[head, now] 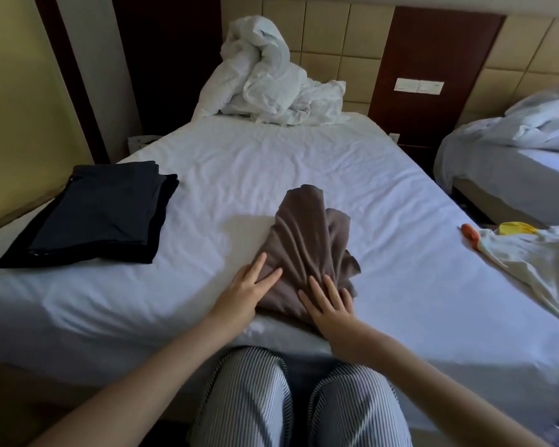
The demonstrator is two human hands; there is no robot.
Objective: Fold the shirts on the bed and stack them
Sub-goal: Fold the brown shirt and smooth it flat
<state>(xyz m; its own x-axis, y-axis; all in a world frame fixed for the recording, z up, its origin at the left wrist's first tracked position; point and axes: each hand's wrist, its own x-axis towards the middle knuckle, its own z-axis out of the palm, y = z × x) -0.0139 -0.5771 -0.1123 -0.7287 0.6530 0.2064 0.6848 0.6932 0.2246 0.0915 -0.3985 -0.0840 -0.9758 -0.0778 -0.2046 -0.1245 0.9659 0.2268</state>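
Note:
A crumpled brown shirt (307, 240) lies bunched near the front edge of the white bed (271, 156). My left hand (244, 287) rests with straight fingers on its near left part. My right hand (328, 304) lies flat on its near right part, fingers spread. A stack of folded dark navy shirts (97, 214) sits on the left side of the bed. A pale cream garment with yellow and orange patches (526, 256) is spread at the right edge.
A heap of white bedding (265, 85) is piled against the padded headboard. A second bed (517, 162) with rumpled sheets stands to the right across a narrow gap. My knees in striped trousers (297, 398) press up to the bed's front edge.

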